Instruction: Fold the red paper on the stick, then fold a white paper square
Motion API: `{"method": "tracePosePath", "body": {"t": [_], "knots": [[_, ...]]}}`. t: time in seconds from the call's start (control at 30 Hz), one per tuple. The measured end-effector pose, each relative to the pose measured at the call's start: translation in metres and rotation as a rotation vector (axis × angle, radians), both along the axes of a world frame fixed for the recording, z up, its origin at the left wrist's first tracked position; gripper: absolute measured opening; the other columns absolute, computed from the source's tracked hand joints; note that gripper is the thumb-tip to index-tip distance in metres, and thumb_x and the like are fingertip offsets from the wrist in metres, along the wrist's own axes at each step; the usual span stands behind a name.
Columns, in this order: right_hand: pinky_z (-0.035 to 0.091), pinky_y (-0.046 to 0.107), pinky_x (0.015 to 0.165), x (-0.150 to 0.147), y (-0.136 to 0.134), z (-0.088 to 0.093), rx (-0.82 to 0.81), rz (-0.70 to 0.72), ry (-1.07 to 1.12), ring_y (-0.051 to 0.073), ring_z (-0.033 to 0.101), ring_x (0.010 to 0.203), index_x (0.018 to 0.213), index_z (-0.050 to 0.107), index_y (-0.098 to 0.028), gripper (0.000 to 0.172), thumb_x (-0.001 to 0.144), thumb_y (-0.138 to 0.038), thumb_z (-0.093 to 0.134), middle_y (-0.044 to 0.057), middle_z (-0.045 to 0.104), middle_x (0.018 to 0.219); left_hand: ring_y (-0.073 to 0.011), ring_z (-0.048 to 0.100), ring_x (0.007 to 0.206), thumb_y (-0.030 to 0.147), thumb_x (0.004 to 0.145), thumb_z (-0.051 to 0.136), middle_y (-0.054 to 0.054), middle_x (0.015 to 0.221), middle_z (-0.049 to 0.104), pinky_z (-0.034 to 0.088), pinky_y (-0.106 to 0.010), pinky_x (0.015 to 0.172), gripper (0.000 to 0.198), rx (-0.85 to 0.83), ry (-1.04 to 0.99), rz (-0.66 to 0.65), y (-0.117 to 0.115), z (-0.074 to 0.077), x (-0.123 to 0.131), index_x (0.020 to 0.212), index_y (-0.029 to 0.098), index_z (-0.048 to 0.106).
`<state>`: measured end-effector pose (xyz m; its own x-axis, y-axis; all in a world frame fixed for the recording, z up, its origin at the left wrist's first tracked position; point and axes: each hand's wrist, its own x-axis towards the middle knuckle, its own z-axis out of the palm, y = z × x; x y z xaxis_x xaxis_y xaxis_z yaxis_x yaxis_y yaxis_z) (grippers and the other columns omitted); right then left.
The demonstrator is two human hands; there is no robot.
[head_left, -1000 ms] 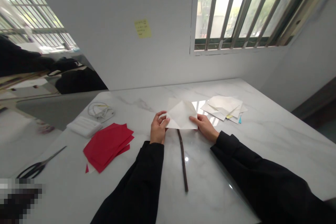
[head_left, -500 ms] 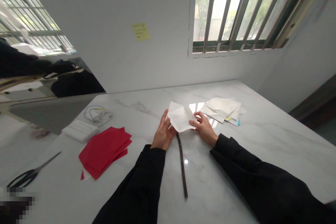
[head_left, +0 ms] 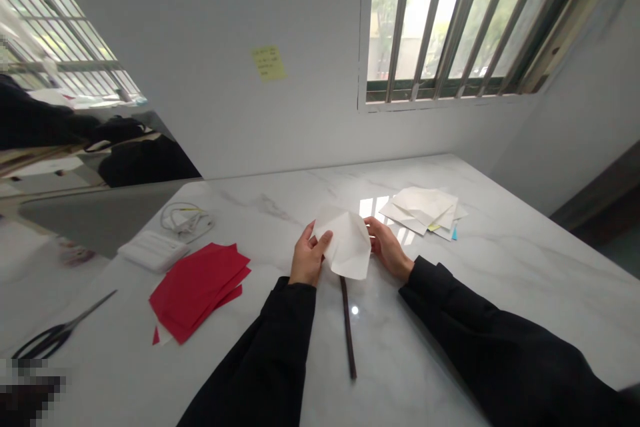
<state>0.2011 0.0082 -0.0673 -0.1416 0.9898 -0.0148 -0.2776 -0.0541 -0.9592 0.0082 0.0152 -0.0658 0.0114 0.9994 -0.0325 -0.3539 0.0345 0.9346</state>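
A creased sheet of white paper (head_left: 346,243) is held up over the marble-patterned table (head_left: 395,360). My left hand (head_left: 309,257) pinches its left side, thumb on the near face and fingers behind. At the paper's right edge is my right hand (head_left: 387,247), fingers curled around the back of the edge and partly hidden. Below the paper a thin dark brown stick (head_left: 349,330) lies on the table, its far end covered by the sheet.
On the left lie red paper sheets (head_left: 200,290), a white box-like packet (head_left: 153,250), a coiled cable (head_left: 187,220) and scissors (head_left: 63,332). A pile of white papers (head_left: 423,207) sits at the back right. The wall carries a yellow note (head_left: 269,63).
The white paper has turned and come down toward me, covering more of the stick's far end. My left thumb now presses on its face, and my right fingers have slid behind its edge.
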Motion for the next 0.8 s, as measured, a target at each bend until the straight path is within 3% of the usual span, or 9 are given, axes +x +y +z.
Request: {"method": "tracePosePath", "body": {"t": [0.07,0.17,0.43,0.67,0.8], "knots": [[0.043,0.024,0.054,0.000,0.003,-0.002,-0.018,0.001,0.064,0.013,0.058,0.060,0.093,0.061,-0.022,0.052,0.086,-0.073,0.062,0.000,0.065,0.080,-0.0241,0.075,0.088,0.044,0.069,0.092,-0.017,0.115,0.076,0.060,-0.032,0.075,0.088,0.011,0.062,0.028,0.001,0.000,-0.002,0.143,0.016,0.053],[0.041,0.023,0.054,0.001,0.006,-0.004,0.028,0.035,0.024,0.012,0.055,0.060,0.091,0.068,-0.020,0.043,0.079,-0.060,0.079,-0.002,0.064,0.074,-0.0249,0.075,0.090,0.042,0.068,0.093,-0.017,0.114,0.077,0.060,-0.033,0.077,0.086,0.036,0.162,0.078,0.001,0.004,-0.004,0.140,0.016,0.055],[0.057,0.034,0.079,-0.002,-0.001,0.000,0.080,0.213,-0.048,0.022,0.073,0.082,0.105,0.076,-0.017,0.045,0.080,-0.054,0.081,0.006,0.078,0.093,-0.0274,0.075,0.094,0.044,0.066,0.092,-0.015,0.110,0.077,0.060,-0.035,0.079,0.087,0.081,0.225,0.040,-0.004,0.011,0.000,0.139,0.017,0.054],[0.059,0.035,0.079,-0.002,0.004,-0.006,0.068,0.112,-0.030,0.024,0.074,0.083,0.101,0.078,-0.016,0.047,0.076,-0.055,0.083,0.008,0.080,0.096,-0.0272,0.075,0.092,0.056,0.074,0.084,-0.013,0.108,0.077,0.060,-0.035,0.077,0.073,0.013,0.026,-0.112,-0.003,0.009,0.004,0.130,0.016,0.060],[0.059,0.035,0.076,0.000,0.006,-0.010,0.032,0.058,-0.008,0.023,0.075,0.081,0.102,0.078,-0.016,0.048,0.075,-0.054,0.084,0.009,0.080,0.098,-0.0265,0.075,0.093,0.046,0.069,0.090,-0.013,0.111,0.076,0.059,-0.034,0.081,0.070,0.003,0.055,-0.165,-0.003,0.005,0.002,0.126,0.016,0.063]]}}
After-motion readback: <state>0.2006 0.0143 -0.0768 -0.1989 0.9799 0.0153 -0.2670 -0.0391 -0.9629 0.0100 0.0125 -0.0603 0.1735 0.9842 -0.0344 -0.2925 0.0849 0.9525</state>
